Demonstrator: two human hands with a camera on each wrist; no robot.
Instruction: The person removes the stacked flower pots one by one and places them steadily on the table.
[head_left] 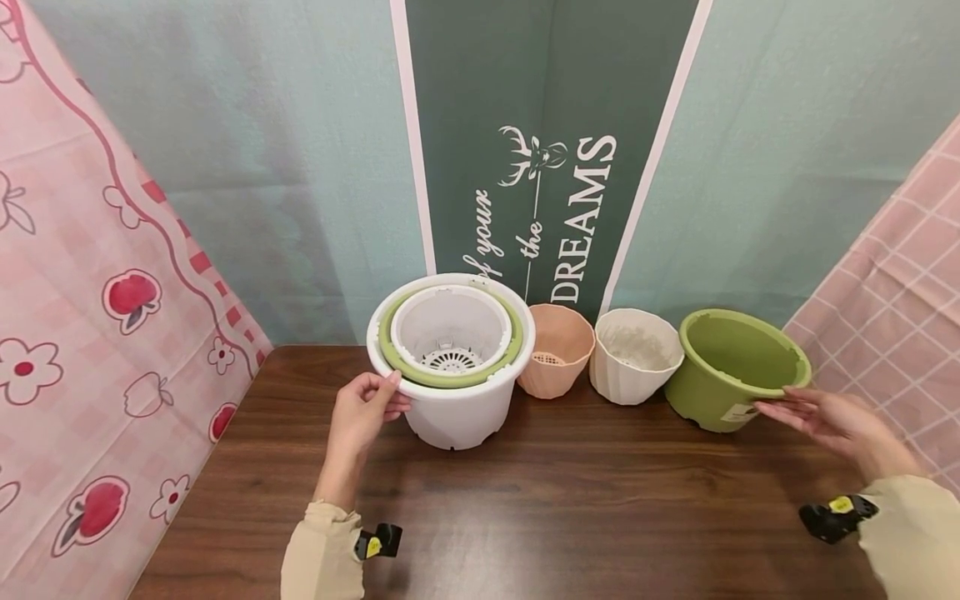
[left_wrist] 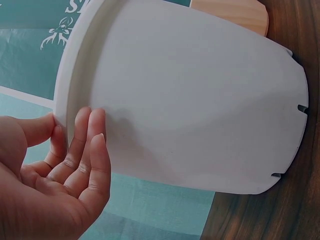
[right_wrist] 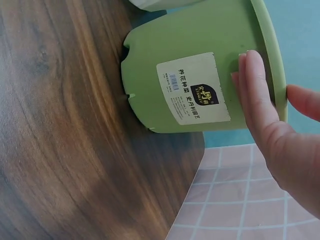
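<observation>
A large white flowerpot [head_left: 457, 417] stands at the left of a row, with a green pot [head_left: 431, 373] and a smaller white pot [head_left: 450, 321] nested inside it. My left hand [head_left: 365, 410] pinches its rim at the near left, thumb on the rim and fingers below, as the left wrist view also shows. At the row's right end is a green flowerpot [head_left: 705, 392] bearing a paper label [right_wrist: 192, 89]. My right hand [head_left: 832, 421] pinches that pot's rim at the near right, its fingers along the outer wall under the lip.
Between the two large pots stand a pink ribbed pot [head_left: 557, 354] and a white ribbed pot [head_left: 633, 367]. All rest on a brown wooden table [head_left: 562, 517], close to a green cloth backdrop [head_left: 300, 167]. Pink cloths hang at the left [head_left: 112, 333] and right [head_left: 900, 308].
</observation>
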